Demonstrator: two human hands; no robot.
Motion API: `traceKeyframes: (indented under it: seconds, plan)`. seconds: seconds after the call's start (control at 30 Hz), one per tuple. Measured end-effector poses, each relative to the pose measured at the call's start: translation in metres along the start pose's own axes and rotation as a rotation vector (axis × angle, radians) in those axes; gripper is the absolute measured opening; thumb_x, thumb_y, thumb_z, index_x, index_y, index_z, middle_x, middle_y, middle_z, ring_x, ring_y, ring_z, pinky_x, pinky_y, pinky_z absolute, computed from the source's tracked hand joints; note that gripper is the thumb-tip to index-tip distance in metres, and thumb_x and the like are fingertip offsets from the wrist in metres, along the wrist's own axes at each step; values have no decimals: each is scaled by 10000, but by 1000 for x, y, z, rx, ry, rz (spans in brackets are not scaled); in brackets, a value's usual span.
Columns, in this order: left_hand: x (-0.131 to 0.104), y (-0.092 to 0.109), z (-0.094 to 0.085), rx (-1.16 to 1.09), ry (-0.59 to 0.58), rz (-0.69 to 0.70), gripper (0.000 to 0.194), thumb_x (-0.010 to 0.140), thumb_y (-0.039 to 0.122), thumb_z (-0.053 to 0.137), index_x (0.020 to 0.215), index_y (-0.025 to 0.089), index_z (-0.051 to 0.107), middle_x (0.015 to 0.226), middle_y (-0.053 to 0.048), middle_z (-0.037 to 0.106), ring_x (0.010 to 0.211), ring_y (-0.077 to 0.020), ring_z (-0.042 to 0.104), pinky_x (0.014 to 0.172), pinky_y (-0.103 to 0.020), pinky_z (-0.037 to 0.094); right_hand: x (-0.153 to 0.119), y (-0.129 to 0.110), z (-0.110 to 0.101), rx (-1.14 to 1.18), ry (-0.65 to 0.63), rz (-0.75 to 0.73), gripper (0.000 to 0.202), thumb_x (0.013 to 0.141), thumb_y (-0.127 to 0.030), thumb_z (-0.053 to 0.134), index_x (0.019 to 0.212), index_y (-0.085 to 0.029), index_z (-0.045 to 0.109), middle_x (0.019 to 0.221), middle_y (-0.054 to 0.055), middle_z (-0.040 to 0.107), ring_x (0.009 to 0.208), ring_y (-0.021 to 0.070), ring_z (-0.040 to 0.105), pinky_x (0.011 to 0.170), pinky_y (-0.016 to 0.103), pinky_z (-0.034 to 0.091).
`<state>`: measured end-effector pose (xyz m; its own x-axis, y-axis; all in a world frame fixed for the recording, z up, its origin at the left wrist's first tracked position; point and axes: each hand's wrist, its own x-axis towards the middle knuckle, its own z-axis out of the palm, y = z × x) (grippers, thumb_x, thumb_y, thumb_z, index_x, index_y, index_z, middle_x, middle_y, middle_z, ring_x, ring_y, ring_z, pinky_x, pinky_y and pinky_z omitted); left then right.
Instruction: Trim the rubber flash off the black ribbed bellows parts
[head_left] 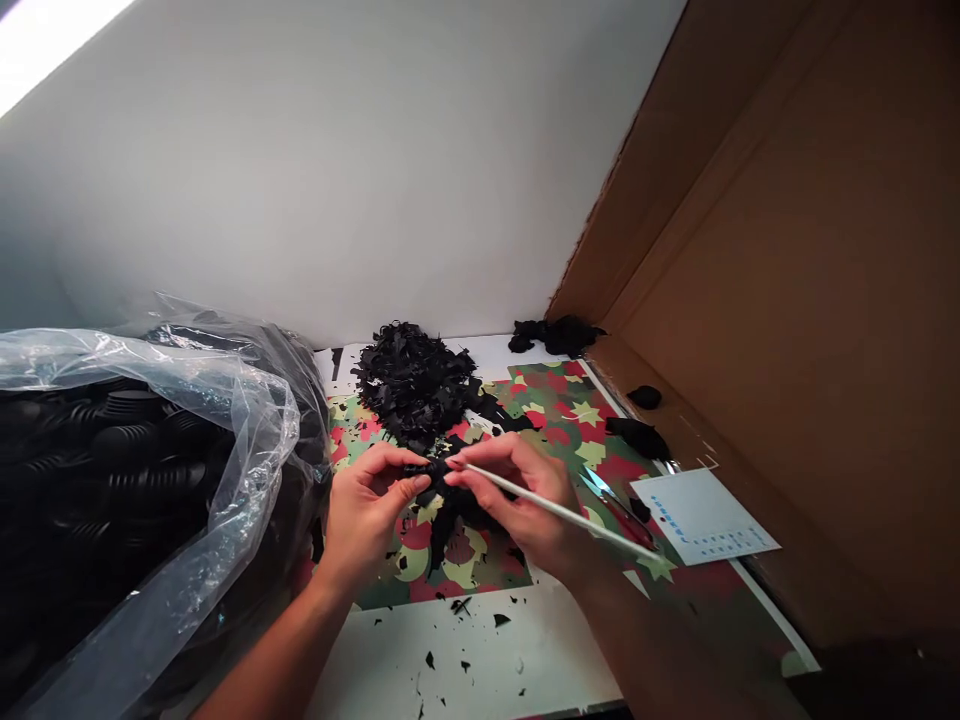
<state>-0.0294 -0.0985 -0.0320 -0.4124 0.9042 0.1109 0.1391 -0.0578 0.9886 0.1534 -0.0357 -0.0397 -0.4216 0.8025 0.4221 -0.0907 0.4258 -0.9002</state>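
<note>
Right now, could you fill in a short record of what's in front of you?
Left hand: pinching small black part
Right hand: holding thin pale stick, end near that part
Beyond hands: heap of black scraps
Left side: clear plastic bag, ribbed black pieces inside
Right side: scissors, white card
Underneath: patterned sheet

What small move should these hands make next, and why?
Perhaps a slight turn of the black piece: the left hand pinches it, the right hand holds a slim white stick with one end close by, so turning would likely bring another side to it.
</note>
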Motion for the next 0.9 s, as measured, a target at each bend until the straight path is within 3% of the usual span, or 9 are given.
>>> traceKeyframes:
  seconds: [0.07, 0.17, 0.77, 0.9]
  plan:
    - [1, 1, 0, 7, -10, -8, 103, 673, 268, 826, 737, 188, 810, 697, -31, 719, 615, -153, 609, 569, -248, 489, -1, 1, 4, -55, -12, -131, 75, 959, -294, 685, 921, -230, 695, 1010, 61, 820, 817, 189, 799, 750, 299, 648]
    - [1, 2, 0, 8, -23, -18, 110, 676, 269, 833, 741, 184, 808, 704, -34, 731, 613, -153, 614, 574, -250, 495, -1, 2, 5, -157, -36, -293, 99, 949, -178, 666, 866, -228, 684, 1109, 68, 813, 905, 190, 795, 825, 317, 642]
    - [-1, 2, 3, -2, -25, -20, 64, 664, 240, 814, 702, 190, 798, 669, -29, 714, 573, -137, 581, 520, -230, 459, 2, 12, 7, -396, -94, -532, 169, 1011, -136, 566, 907, -233, 659, 988, 53, 816, 928, 189, 774, 834, 334, 603]
    - [-1, 3, 4, -19, -17, -43, 86, 645, 243, 832, 690, 182, 793, 651, -24, 702, 569, -137, 584, 528, -234, 472, 1, 19, 13, -526, -5, -539, 208, 1015, -105, 514, 910, -217, 655, 965, 81, 798, 904, 203, 751, 830, 361, 577]
